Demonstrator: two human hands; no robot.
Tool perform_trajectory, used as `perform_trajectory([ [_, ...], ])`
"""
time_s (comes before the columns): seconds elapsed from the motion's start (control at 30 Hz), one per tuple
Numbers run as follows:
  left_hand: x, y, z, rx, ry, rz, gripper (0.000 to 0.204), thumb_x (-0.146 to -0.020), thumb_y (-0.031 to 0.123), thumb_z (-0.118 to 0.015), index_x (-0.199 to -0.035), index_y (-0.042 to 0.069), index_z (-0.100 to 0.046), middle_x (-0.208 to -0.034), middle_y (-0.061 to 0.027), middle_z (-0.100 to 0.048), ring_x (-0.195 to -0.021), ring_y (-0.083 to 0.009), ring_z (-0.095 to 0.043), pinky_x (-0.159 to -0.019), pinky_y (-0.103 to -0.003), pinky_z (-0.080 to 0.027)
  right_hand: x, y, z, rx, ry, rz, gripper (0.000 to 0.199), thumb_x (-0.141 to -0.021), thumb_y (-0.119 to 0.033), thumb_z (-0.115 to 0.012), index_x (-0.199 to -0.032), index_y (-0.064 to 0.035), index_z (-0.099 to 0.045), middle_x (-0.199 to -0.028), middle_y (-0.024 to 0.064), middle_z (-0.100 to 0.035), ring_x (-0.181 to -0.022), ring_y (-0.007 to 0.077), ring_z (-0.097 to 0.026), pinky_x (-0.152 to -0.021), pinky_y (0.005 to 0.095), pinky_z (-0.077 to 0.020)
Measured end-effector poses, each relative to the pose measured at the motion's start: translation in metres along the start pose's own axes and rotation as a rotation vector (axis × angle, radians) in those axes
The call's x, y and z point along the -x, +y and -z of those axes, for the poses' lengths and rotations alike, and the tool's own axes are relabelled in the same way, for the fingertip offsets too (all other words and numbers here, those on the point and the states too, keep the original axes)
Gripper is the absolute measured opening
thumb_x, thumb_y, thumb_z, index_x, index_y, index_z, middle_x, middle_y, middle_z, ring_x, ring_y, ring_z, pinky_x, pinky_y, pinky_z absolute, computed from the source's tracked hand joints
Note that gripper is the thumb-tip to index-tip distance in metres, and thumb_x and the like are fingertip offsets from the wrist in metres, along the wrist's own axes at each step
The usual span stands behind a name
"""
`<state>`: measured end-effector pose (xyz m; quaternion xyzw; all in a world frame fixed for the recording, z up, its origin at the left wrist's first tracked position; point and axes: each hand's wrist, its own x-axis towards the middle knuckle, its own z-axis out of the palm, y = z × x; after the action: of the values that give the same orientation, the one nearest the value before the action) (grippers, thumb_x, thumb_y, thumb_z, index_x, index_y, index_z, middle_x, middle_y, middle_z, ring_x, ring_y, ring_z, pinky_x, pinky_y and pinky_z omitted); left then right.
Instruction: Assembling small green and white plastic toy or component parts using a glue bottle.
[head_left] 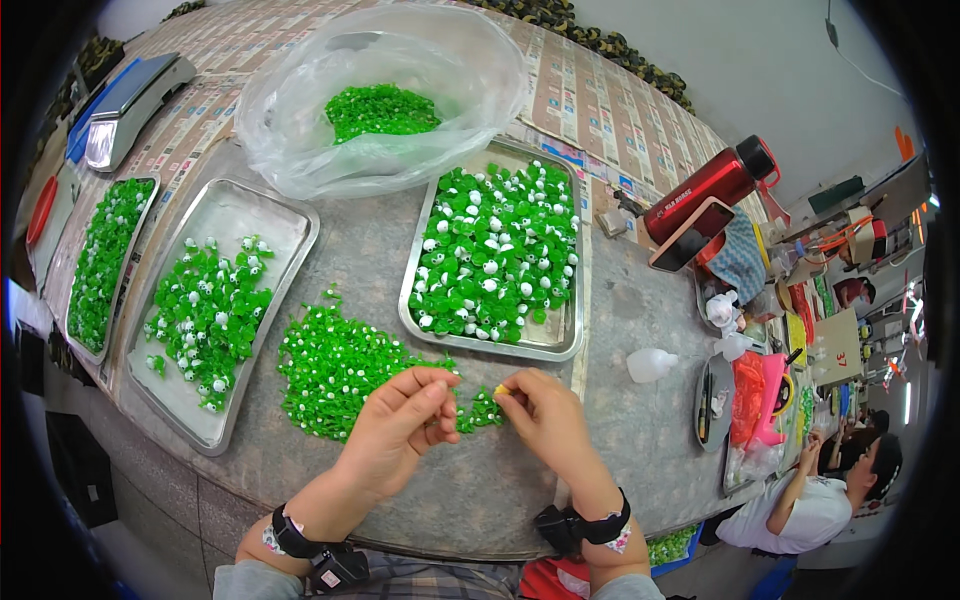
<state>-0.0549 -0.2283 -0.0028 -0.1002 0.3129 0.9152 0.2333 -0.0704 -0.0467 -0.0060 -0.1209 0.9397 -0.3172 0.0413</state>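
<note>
Close together over the near part of the table are my two hands. My left hand point(402, 422) is closed, thumb against the forefinger; what it pinches, if anything, is too small to make out. My right hand point(546, 418) is closed too, with a small yellow bit point(500, 390) showing at its fingertips. Beside my left hand lies a loose heap of small green plastic pieces with white parts point(335, 370). A few green pieces point(482, 410) lie between the hands. Just beyond them stands a metal tray point(545, 350) filled with green pieces bearing white balls point(500, 250).
Left are a half-filled metal tray point(215, 440), a full narrow tray point(105, 260) and a scale point(140, 105). A plastic bag point(270, 140) holds more green pieces. Right are a red flask point(705, 190), a phone point(690, 235), a white bottle point(652, 364) and a seated person point(805, 510).
</note>
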Motion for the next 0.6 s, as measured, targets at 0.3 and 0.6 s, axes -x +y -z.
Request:
perform_trajectory([
  [0.3,-0.005,-0.010,-0.005,-0.028,0.110,-0.093,0.013,-0.084,0.014,-0.045,-0.092,0.005,-0.050,-0.070,-0.0019,-0.051,-0.060,-0.0084,-0.050,-0.055,-0.023,-0.045,-0.006,0.006,-0.002,-0.033,0.052,0.006,0.012,-0.071,-0.012,-0.059,-0.076,-0.0024,-0.053,-0.062,0.0061,-0.049,-0.052,0.0171,-0.048,-0.048,0.0273,-0.0381],
  [0.6,-0.005,-0.008,0.001,-0.012,0.101,-0.130,0.012,-0.084,0.014,-0.044,-0.090,0.005,-0.050,-0.068,-0.0017,-0.050,-0.058,-0.0083,-0.050,-0.054,-0.023,-0.045,0.000,0.007,0.014,-0.133,0.040,-0.196,0.011,-0.071,-0.013,-0.057,-0.078,-0.0047,-0.053,-0.069,0.0072,-0.053,-0.063,0.0228,-0.053,-0.055,0.0316,-0.0407],
])
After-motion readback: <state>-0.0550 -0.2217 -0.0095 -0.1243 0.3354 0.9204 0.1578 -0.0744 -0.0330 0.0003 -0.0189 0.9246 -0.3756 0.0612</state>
